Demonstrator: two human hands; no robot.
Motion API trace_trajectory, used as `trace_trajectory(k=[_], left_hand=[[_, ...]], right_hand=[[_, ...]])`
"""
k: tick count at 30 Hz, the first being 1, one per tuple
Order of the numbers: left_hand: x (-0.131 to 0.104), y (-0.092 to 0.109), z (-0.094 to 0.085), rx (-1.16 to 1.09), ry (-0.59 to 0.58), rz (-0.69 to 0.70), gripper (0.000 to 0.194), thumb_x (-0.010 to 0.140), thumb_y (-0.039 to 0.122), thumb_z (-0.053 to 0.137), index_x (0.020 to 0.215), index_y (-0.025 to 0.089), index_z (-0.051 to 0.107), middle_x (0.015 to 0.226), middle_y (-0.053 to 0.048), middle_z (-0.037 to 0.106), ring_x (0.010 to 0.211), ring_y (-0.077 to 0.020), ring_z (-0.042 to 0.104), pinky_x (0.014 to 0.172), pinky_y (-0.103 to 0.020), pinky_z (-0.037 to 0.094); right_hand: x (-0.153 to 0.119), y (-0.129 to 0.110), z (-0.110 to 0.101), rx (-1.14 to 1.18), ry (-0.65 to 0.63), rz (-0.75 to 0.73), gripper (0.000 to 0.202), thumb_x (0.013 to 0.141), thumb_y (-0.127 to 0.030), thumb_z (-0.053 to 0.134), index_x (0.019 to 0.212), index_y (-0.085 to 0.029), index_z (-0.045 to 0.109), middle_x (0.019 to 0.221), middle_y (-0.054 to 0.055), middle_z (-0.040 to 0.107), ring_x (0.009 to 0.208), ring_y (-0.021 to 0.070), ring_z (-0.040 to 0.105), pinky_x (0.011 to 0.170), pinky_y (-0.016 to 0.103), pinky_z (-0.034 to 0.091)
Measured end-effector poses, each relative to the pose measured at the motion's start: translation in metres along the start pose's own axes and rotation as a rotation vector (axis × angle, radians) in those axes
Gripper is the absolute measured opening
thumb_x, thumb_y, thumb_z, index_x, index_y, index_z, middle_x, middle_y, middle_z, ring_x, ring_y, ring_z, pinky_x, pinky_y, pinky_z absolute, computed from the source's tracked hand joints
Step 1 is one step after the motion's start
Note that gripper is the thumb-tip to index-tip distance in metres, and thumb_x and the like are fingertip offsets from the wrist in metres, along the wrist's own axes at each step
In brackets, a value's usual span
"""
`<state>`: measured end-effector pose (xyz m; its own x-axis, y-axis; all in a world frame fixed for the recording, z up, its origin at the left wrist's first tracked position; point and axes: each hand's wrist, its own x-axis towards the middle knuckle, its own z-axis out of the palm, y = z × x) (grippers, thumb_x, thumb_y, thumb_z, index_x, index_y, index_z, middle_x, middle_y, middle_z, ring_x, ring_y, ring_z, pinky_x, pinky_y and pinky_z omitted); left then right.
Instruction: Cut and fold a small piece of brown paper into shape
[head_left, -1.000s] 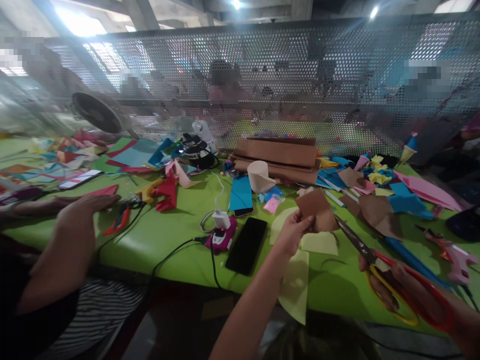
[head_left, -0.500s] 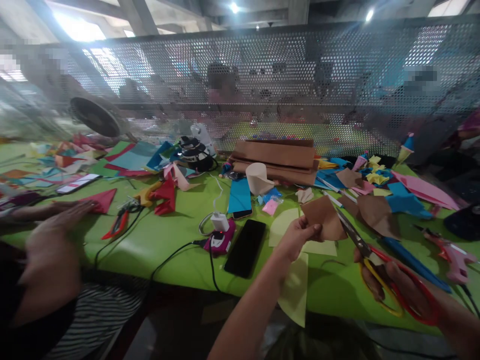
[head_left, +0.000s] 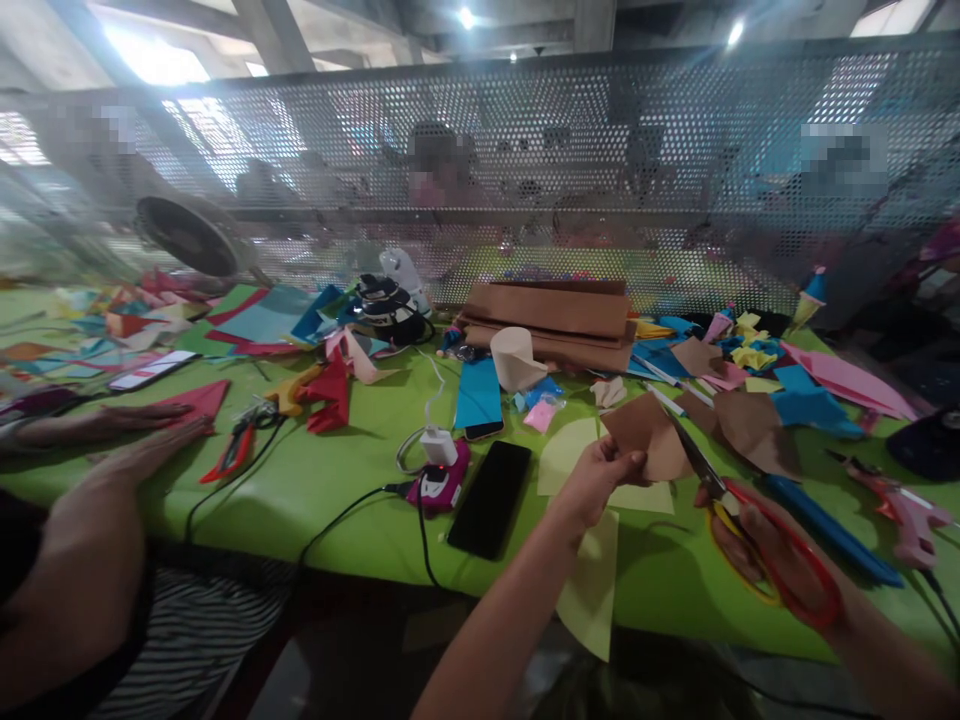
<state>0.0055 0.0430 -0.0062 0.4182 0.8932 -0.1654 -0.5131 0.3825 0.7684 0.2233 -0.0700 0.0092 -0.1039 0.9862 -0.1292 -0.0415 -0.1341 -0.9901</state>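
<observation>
Between thumb and fingers, my left hand point(head_left: 596, 478) pinches a piece of brown paper point(head_left: 651, 432), held above the table. My right hand point(head_left: 772, 545) is wrapped round the red and yellow handles of a pair of scissors point(head_left: 718, 482). The blades reach up to the right edge of the brown paper; whether they bite into it I cannot tell. Under my left hand lie pale yellow paper pieces point(head_left: 574, 455), and another yellow piece point(head_left: 596, 590) hangs over the table's front edge.
A black phone point(head_left: 491, 500) and a purple power adapter point(head_left: 441, 487) with cords lie left of my forearm. A pink glue gun point(head_left: 904, 510) rests at the right. Folded brown sheets point(head_left: 547, 315) stand at the back. A co-worker's hands point(head_left: 150, 440) press on red paper at the left.
My right hand has shifted slightly left and up with the scissors, whose handles have come closer together. The brown paper has tilted a little. The co-worker's nearer hand has slid forward onto the red paper.
</observation>
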Motion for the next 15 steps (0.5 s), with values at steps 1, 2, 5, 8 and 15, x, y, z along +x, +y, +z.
trace_trajectory(k=[1, 2, 5, 8, 15], left_hand=[[0.000, 0.000, 0.000, 0.001, -0.001, 0.001, 0.075, 0.041, 0.050, 0.110, 0.095, 0.011, 0.076, 0.090, -0.008, 0.077, 0.073, -0.0173, 0.069, 0.068, -0.031, 0.060], [0.000, -0.001, 0.000, 0.002, -0.003, 0.003, 0.075, 0.041, 0.051, 0.110, 0.095, 0.011, 0.076, 0.089, -0.007, 0.077, 0.072, -0.0168, 0.069, 0.069, -0.031, 0.060], [-0.001, -0.002, 0.001, 0.007, -0.014, -0.007, 0.074, 0.041, 0.050, 0.110, 0.094, 0.010, 0.076, 0.085, -0.006, 0.076, 0.069, -0.0151, 0.068, 0.070, -0.030, 0.059], [-0.001, -0.002, 0.001, 0.011, -0.027, -0.016, 0.075, 0.041, 0.049, 0.110, 0.095, 0.010, 0.076, 0.085, -0.007, 0.076, 0.070, -0.0157, 0.068, 0.071, -0.030, 0.058], [-0.001, 0.002, -0.001, 0.017, 0.009, 0.025, 0.071, 0.045, 0.053, 0.108, 0.090, 0.012, 0.072, 0.078, -0.004, 0.072, 0.065, -0.0140, 0.065, 0.067, -0.029, 0.059]], right_hand=[[0.002, 0.001, 0.002, 0.003, 0.008, 0.006, 0.049, 0.092, -0.074, 0.067, 0.105, -0.027, 0.063, 0.060, -0.006, 0.048, 0.044, 0.0086, 0.035, 0.042, 0.023, 0.025], [0.003, 0.001, 0.004, 0.010, 0.022, 0.019, 0.049, 0.091, -0.074, 0.069, 0.104, -0.027, 0.063, 0.059, -0.007, 0.046, 0.043, 0.0081, 0.034, 0.041, 0.022, 0.024], [0.006, -0.002, 0.006, 0.035, 0.040, 0.056, 0.051, 0.089, -0.075, 0.071, 0.101, -0.026, 0.061, 0.057, -0.008, 0.043, 0.042, 0.0071, 0.031, 0.041, 0.021, 0.023], [0.006, -0.007, 0.002, 0.067, -0.013, 0.064, 0.052, 0.090, -0.077, 0.068, 0.099, -0.026, 0.060, 0.059, -0.007, 0.046, 0.042, 0.0073, 0.035, 0.042, 0.021, 0.029], [-0.008, -0.009, -0.009, 0.089, -0.091, 0.105, 0.053, 0.090, -0.077, 0.066, 0.107, -0.027, 0.066, 0.065, -0.001, 0.059, 0.050, 0.0147, 0.053, 0.050, 0.029, 0.049]])
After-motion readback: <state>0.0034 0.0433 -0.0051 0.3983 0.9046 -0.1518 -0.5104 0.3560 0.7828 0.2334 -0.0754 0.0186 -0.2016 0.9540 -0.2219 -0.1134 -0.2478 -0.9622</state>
